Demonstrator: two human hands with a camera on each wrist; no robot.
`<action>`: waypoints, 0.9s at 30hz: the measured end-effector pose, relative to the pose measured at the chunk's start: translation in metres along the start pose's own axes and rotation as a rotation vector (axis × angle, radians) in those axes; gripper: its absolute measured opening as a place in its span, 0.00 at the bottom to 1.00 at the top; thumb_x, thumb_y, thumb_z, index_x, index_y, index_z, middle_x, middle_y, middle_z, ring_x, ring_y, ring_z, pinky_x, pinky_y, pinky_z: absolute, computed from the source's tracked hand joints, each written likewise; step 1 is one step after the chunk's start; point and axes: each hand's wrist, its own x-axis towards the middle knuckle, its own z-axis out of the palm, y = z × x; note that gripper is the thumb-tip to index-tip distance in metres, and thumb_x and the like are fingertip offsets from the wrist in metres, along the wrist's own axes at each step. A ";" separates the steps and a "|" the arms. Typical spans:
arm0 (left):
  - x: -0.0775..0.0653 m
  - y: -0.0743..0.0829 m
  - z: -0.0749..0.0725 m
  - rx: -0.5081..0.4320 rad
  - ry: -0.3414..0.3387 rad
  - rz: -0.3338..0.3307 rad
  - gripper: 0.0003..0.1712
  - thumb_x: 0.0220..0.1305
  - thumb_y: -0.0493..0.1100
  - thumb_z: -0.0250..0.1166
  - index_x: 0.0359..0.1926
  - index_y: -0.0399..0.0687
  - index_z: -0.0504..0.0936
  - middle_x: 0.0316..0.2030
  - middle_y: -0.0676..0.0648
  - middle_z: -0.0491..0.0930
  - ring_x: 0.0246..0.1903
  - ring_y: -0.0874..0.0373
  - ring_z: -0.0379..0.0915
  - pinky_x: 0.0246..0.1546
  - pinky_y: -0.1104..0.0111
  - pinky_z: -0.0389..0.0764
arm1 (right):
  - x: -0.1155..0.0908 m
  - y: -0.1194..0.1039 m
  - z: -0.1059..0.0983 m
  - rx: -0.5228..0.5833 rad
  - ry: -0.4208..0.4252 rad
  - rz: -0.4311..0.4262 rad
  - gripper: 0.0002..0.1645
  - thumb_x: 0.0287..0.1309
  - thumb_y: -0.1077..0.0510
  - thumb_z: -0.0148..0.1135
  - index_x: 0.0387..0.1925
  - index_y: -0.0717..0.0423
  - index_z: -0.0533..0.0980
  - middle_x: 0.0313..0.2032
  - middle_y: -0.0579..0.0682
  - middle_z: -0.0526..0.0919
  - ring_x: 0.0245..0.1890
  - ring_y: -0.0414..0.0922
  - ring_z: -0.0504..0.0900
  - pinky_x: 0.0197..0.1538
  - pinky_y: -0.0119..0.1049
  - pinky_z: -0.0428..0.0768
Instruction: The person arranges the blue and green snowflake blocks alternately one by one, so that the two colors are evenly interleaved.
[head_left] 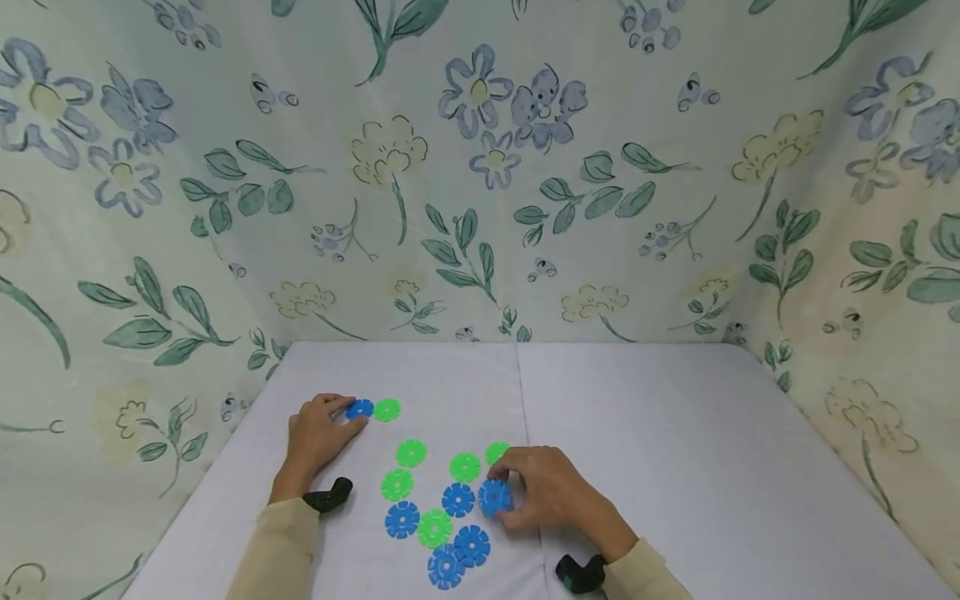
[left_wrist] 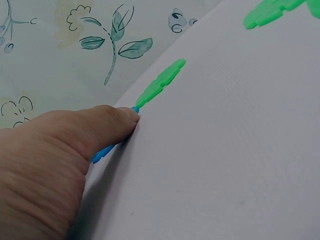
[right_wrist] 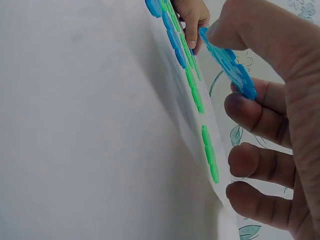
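Observation:
My left hand [head_left: 318,432] is at the far left of the spread, thumb and fingers at opposite edges of a blue notched plastic disc [head_left: 361,408] on the table. Right beside that disc lies a green notched disc [head_left: 387,410]. In the left wrist view the thumb [left_wrist: 112,122] covers most of the blue disc. My right hand [head_left: 551,487] pinches another blue notched disc [right_wrist: 230,62] by its edges between thumb and fingertips, raised off the cloth. Behind the right fingers, a green disc [head_left: 497,452] is partly hidden.
Several loose green discs [head_left: 411,453] and blue discs [head_left: 402,519] lie between the hands and toward me. Two blue discs [head_left: 472,546] overlap at the front. A white cloth [head_left: 675,450] with a crease covers the table. Flowered fabric [head_left: 480,208] hangs behind and at both sides.

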 end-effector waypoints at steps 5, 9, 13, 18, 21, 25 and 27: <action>0.003 -0.004 0.004 0.004 0.007 0.009 0.35 0.60 0.64 0.68 0.62 0.51 0.81 0.61 0.38 0.75 0.60 0.38 0.69 0.53 0.44 0.63 | 0.000 0.000 -0.001 0.019 0.066 -0.046 0.26 0.39 0.38 0.79 0.44 0.36 0.84 0.36 0.28 0.84 0.25 0.27 0.69 0.30 0.23 0.70; 0.003 -0.003 0.004 0.004 0.003 0.010 0.35 0.60 0.65 0.68 0.62 0.51 0.81 0.62 0.38 0.75 0.60 0.38 0.69 0.53 0.44 0.63 | 0.001 0.002 -0.002 0.054 0.125 -0.080 0.26 0.38 0.41 0.80 0.44 0.36 0.83 0.35 0.28 0.83 0.24 0.27 0.69 0.28 0.22 0.70; 0.004 -0.003 0.003 0.000 0.013 0.018 0.35 0.60 0.64 0.68 0.62 0.51 0.81 0.61 0.38 0.75 0.60 0.38 0.69 0.53 0.44 0.63 | 0.004 0.004 -0.005 0.084 0.197 -0.139 0.28 0.36 0.42 0.82 0.43 0.38 0.82 0.34 0.30 0.83 0.22 0.27 0.69 0.26 0.20 0.69; 0.005 -0.003 0.003 -0.009 0.013 0.024 0.34 0.60 0.65 0.68 0.62 0.51 0.81 0.61 0.38 0.75 0.60 0.38 0.69 0.54 0.44 0.62 | 0.011 0.005 -0.008 0.129 0.277 -0.184 0.28 0.37 0.45 0.83 0.44 0.39 0.82 0.36 0.31 0.83 0.21 0.27 0.69 0.25 0.19 0.69; 0.005 -0.003 0.004 -0.011 0.009 0.013 0.35 0.60 0.65 0.68 0.62 0.52 0.81 0.62 0.38 0.75 0.60 0.38 0.69 0.54 0.44 0.62 | 0.018 0.006 -0.009 0.148 0.321 -0.210 0.27 0.39 0.45 0.82 0.45 0.40 0.82 0.36 0.33 0.84 0.21 0.28 0.71 0.25 0.19 0.70; 0.004 -0.005 0.006 -0.015 0.009 0.007 0.35 0.60 0.65 0.68 0.62 0.52 0.81 0.62 0.38 0.75 0.60 0.38 0.69 0.54 0.44 0.62 | 0.028 0.007 -0.010 0.168 0.381 -0.246 0.28 0.39 0.47 0.82 0.45 0.43 0.82 0.36 0.37 0.85 0.19 0.32 0.73 0.25 0.19 0.71; 0.003 -0.005 0.007 -0.020 0.009 0.008 0.35 0.60 0.64 0.68 0.62 0.52 0.81 0.61 0.38 0.75 0.60 0.38 0.69 0.54 0.44 0.62 | 0.033 0.008 -0.010 0.175 0.401 -0.246 0.28 0.39 0.48 0.82 0.45 0.44 0.82 0.37 0.38 0.85 0.19 0.33 0.74 0.25 0.20 0.71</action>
